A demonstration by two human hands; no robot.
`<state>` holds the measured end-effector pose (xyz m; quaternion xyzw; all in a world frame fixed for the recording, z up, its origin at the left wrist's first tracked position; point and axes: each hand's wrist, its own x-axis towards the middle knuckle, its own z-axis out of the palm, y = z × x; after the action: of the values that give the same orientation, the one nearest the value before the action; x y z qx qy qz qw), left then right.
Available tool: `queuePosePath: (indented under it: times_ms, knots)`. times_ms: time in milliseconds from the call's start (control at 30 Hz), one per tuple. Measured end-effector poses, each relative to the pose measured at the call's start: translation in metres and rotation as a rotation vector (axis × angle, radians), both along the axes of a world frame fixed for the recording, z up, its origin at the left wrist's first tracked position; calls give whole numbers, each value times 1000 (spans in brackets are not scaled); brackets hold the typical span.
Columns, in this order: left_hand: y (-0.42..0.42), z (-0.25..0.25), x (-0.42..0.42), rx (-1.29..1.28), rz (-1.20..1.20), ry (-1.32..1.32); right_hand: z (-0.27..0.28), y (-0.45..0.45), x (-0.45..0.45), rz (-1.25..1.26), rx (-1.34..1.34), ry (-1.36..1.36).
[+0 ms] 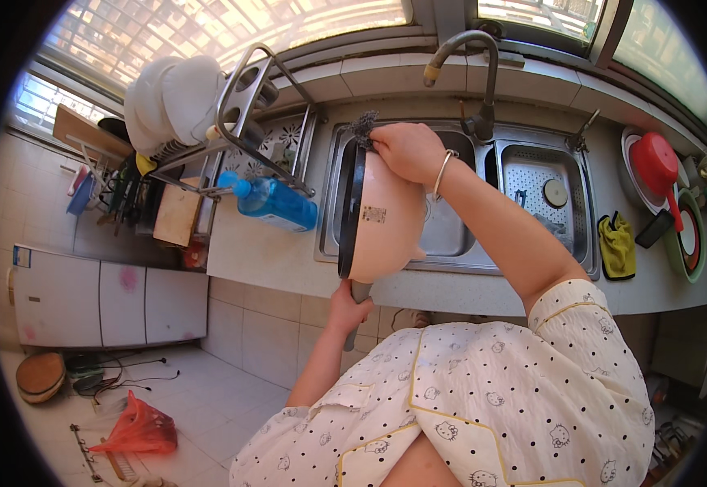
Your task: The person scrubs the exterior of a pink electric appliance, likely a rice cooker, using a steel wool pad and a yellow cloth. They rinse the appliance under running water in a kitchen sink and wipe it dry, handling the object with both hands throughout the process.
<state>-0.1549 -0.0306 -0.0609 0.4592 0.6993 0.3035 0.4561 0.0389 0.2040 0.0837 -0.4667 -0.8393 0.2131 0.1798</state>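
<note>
My left hand grips the grey handle of a pink pan. Tipped on its side, the pan shows me its outer wall and dark rim, while its inside faces left and stays hidden. My right hand, with a bangle at the wrist, pinches a dark wire-wool scrubber at the pan's far edge. Beneath the pan lies the left basin of a double stainless-steel sink. Behind it rises a curved metal faucet.
Left of the sink, a blue detergent bottle lies beside a metal rack with white plates. At right are a yellow-green cloth, a red ladle and a green basin. A red plastic bag rests on the floor.
</note>
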Motion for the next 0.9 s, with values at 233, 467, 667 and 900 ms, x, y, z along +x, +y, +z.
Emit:
queuePosePath:
  times_ms: [233, 467, 667, 900]
  knots:
    - [-5, -15, 0, 82, -39, 67, -10, -35, 6, -35, 384, 167]
    - [4, 1, 3, -67, -30, 9, -11, -80, -3, 74, 702, 239]
    - [3, -10, -5, -52, -58, -62, -14, -68, 2, 193, 544, 248]
    - [-4, 5, -6, -139, -153, -262, -13, 47, 49, 426, -431, 384]
